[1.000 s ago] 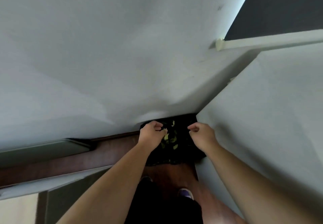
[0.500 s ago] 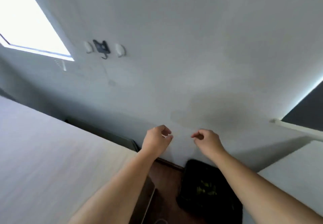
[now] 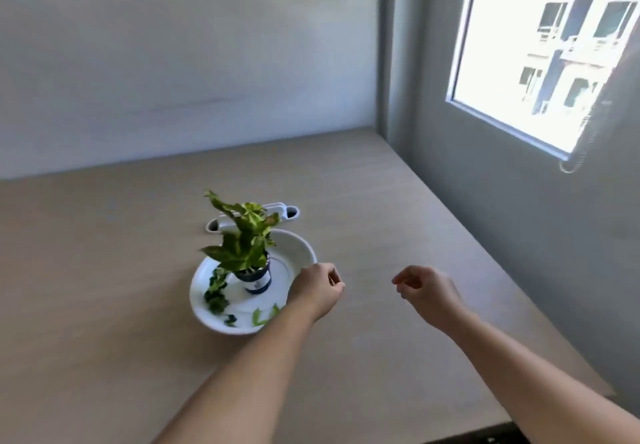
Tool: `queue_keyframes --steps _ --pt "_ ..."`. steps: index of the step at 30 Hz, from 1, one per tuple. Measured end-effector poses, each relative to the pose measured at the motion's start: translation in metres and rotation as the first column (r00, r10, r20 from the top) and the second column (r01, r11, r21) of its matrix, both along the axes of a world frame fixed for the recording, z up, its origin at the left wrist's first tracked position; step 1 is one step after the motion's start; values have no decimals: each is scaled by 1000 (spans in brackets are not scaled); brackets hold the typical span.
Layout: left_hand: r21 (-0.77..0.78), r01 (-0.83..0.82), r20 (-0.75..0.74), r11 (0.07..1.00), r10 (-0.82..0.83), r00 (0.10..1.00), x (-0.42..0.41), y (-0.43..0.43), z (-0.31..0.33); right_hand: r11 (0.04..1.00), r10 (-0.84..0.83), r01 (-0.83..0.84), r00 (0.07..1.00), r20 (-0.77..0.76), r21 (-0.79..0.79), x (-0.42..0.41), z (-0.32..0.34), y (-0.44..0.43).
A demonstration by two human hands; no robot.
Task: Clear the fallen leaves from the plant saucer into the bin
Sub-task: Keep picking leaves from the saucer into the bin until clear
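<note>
White saucer [image 3: 294, 253]: round and shallow, resting on the table left of centre in the head view.
Table [image 3: 363, 194]: pale wood-look top that runs back to the corner where two walls meet.
Potted plant [image 3: 242, 239]: variegated green-and-yellow foliage, upright in a small dark pot [image 3: 257, 280] with a pale label; the pot stands near the saucer's middle.
Fallen leaves [image 3: 215, 293]: a dark green cluster lies in the saucer's left side, just beside the pot. Lighter green pieces lie at the near rim, partly covered by the left forearm.
Left hand [image 3: 317, 287]: held over the saucer's right rim, fingers loosely curled toward the thumb, nothing visible in its grasp. Whether it touches the rim cannot be told.
Right hand [image 3: 427, 293]: raised over bare table to the right of the saucer and apart from it, fingers loosely curled, holding nothing.
White object [image 3: 277, 206]: elongated, with a dark opening at each end, lying just behind the saucer; foliage screens its middle.
Window [image 3: 540, 45]: bright pane in the grey right-hand wall, with a building outside.
</note>
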State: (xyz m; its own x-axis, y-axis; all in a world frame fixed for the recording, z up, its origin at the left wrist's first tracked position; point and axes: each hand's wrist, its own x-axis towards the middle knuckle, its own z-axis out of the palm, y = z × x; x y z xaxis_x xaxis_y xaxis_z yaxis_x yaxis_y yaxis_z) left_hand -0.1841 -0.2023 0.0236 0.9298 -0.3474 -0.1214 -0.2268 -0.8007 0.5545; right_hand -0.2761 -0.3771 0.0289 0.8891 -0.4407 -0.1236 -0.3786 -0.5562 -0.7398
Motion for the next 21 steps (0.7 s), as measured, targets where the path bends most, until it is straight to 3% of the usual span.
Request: queue_keyframes --steps 5,9,17,21 --pt "84 -149 -57 985 154 986 52 130 -28 976 216 -217 975 -40 -20 81 -24 110" --pt "121 -169 -121 978 184 976 84 188 -51 936 329 -346 925 -189 -64 127 -45 163" --pt "241 280 -271 929 -213 939 112 185 -92 844 362 -491 817 -448 -215 165 -88 188" --pt "322 322 -181 890 -276 944 115 171 -103 763 394 -587 754 -526 -271 173 -98 194"
